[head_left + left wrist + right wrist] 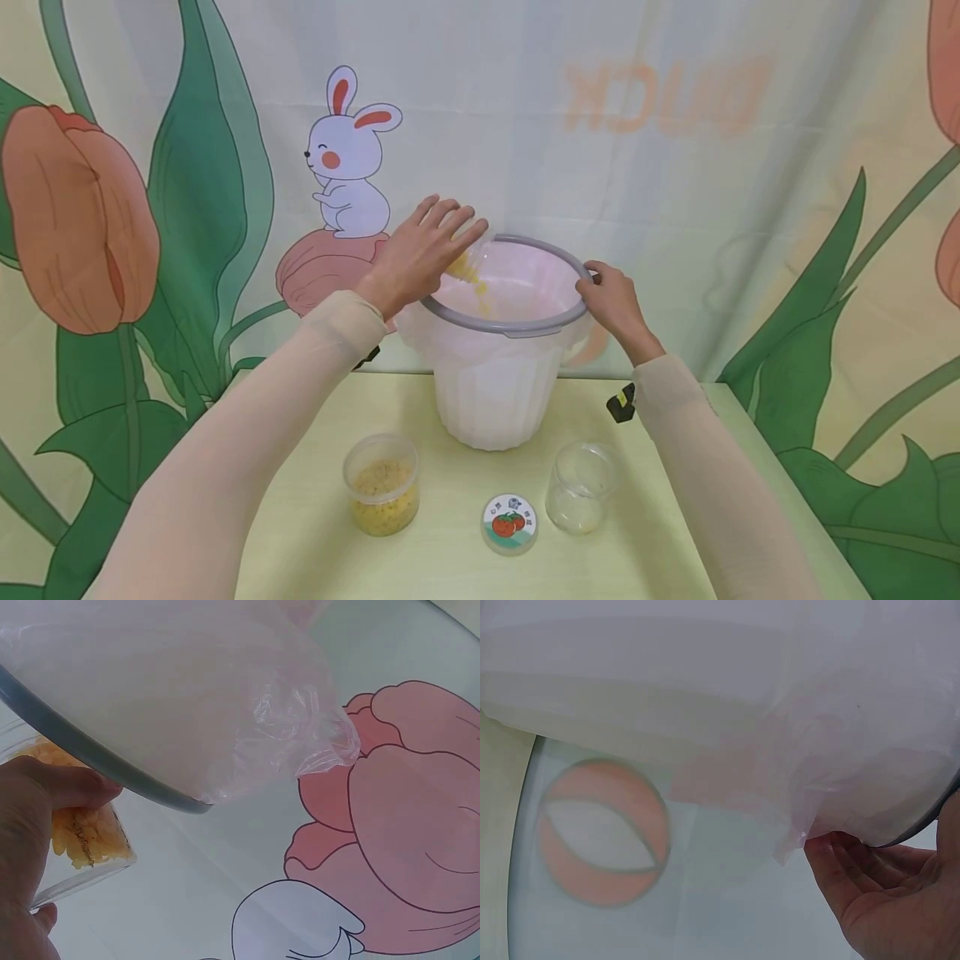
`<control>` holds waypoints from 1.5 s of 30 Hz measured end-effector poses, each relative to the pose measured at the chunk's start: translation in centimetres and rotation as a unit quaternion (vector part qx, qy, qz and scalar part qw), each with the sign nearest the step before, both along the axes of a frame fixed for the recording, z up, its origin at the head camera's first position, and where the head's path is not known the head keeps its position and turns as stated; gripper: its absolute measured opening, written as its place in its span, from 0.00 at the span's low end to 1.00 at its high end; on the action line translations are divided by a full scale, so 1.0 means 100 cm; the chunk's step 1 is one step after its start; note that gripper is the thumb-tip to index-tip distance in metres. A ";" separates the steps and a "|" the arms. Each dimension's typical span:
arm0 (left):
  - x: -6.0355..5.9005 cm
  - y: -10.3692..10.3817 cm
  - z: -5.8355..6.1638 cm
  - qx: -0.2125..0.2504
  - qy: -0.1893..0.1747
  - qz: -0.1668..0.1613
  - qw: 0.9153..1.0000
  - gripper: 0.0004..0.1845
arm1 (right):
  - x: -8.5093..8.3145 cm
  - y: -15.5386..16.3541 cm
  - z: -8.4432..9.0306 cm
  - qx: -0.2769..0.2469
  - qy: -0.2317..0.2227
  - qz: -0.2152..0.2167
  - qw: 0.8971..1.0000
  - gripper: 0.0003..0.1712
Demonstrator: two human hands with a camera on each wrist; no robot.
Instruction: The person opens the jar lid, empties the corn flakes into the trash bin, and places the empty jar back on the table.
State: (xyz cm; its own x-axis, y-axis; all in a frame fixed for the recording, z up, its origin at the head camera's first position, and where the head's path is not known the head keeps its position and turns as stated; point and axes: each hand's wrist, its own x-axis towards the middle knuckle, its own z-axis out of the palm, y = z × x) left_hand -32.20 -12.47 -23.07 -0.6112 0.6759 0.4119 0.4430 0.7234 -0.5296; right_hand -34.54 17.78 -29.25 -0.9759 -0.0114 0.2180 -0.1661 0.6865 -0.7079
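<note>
My left hand (420, 257) grips a clear jar (482, 250), tipped over the mouth of a white bin (491, 392). Yellow pieces (482, 296) fall from it into the bin. In the left wrist view, yellow flakes (79, 844) show inside the jar, the thumb lying across its side. A thin pinkish bag (300, 727) lines the bin and hangs over its grey rim (517, 327). At the right side my right hand (613, 302) holds that rim, fingers curled under it against the bag in the right wrist view.
On the pale table (450, 575), a clear tub (382, 500) partly filled with yellow bits stands front left. A round lid with a tomato picture (510, 525) lies in front. Right of it is an empty clear jar (579, 496). A printed curtain (510, 167) hangs close behind the bin.
</note>
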 end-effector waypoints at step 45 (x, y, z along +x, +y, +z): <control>0.000 0.001 0.002 -0.038 -0.014 -0.015 0.999 0.47 | -0.001 0.002 0.000 0.005 0.003 0.009 1.000 0.32</control>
